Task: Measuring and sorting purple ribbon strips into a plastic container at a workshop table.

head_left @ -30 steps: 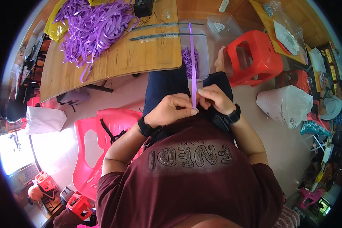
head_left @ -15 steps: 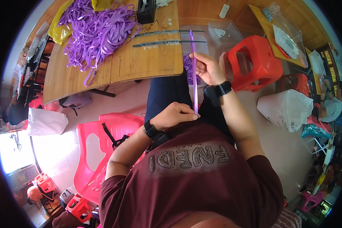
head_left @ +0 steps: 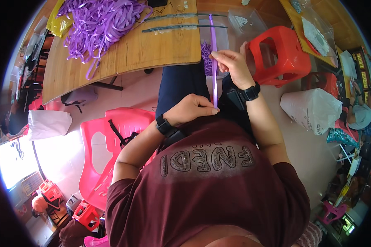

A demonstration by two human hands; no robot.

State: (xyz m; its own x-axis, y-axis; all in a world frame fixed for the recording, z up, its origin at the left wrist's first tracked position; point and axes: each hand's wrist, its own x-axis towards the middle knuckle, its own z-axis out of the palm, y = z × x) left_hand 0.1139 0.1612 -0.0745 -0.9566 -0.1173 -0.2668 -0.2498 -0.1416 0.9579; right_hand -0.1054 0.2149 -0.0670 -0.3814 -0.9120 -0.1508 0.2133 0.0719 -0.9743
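From the head view, my left hand [head_left: 191, 109] pinches the near end of a thin purple plastic strip [head_left: 214, 72] just below the wooden table [head_left: 152, 49], and my right hand [head_left: 231, 66] grips it higher, by the table's edge, so it runs taut. A heap of purple strips [head_left: 99, 24] on the table's far left probably remains; finished pieces I cannot make out.

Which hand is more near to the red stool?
Right. The right hand pinches the purple strip just beside the red stool; the left hand holds the strip's lower end, farther away.
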